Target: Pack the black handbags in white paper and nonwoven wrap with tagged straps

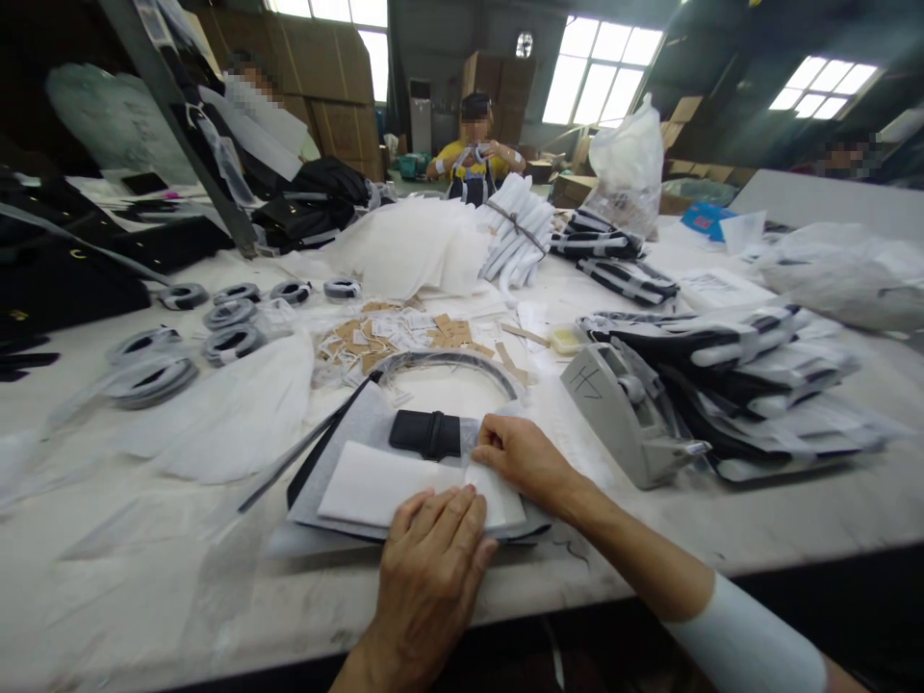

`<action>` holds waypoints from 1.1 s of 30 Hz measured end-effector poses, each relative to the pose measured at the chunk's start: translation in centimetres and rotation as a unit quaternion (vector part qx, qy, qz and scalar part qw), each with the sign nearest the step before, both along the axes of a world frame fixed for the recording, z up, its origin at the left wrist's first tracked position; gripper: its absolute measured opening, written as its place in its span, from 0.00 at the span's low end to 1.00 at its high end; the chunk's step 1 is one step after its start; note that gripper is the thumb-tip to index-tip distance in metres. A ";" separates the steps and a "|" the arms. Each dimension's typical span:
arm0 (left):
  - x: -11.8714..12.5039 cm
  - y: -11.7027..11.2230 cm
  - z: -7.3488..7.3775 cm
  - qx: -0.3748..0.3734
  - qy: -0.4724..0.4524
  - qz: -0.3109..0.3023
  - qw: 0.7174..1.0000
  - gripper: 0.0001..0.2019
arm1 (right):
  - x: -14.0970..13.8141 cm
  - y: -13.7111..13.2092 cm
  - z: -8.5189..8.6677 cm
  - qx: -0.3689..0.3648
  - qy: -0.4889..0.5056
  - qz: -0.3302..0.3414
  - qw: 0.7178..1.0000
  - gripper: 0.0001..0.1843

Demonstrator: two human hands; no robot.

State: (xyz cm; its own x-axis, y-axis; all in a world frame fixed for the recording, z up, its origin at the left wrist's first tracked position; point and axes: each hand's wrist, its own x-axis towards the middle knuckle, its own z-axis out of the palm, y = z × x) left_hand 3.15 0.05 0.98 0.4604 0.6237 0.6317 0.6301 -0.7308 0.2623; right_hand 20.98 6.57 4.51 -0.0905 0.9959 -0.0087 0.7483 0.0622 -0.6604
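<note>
A black bag with a long curved handle [448,358] wrapped in grey film lies in front of me, with white tissue [361,433] over its body. On top is a folded white foam sheet [382,486]; just above the sheet sits the bag's black strap tab [425,435]. My left hand [437,568] rests flat on the foam sheet, fingers stretched out. My right hand [520,457] is closed at the sheet's upper right, beside a translucent strip [470,435] at the tab's end. What its fingertips pinch is hidden.
A grey tape dispenser [613,414] stands at right, beside stacked wrapped black straps [722,375]. Behind the bag lie brown and white tags [404,332] and a foam-sheet pile [411,245]. Grey wrapped coils [235,342] sit left. A co-worker [476,154] sits across.
</note>
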 end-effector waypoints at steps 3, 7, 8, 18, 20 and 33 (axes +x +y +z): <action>-0.1 0.0 -0.1 0.009 0.001 -0.001 1.000 0.14 | 1.5 -0.5 1.5 0.021 0.069 -0.027 0.997 0.05; -0.3 0.1 -0.2 0.015 -0.003 -0.005 1.000 0.14 | 7.6 -3.6 4.2 0.083 0.141 -0.200 0.966 0.15; -0.3 0.2 -0.2 0.019 -0.007 -0.008 1.000 0.14 | 9.7 -4.6 4.8 0.110 0.121 -0.253 0.953 0.17; -0.8 1.4 -0.6 0.097 -0.003 -0.031 0.995 0.15 | 21.9 -7.7 3.0 -0.015 0.077 -0.340 0.937 0.21; -1.0 1.5 -0.7 0.115 0.019 -0.034 0.993 0.15 | 22.0 -6.9 2.3 -0.034 0.107 -0.324 0.939 0.24; -0.8 1.5 -0.3 0.124 0.043 -0.021 0.991 0.14 | 20.0 -6.0 3.8 0.026 0.272 -0.318 0.908 0.19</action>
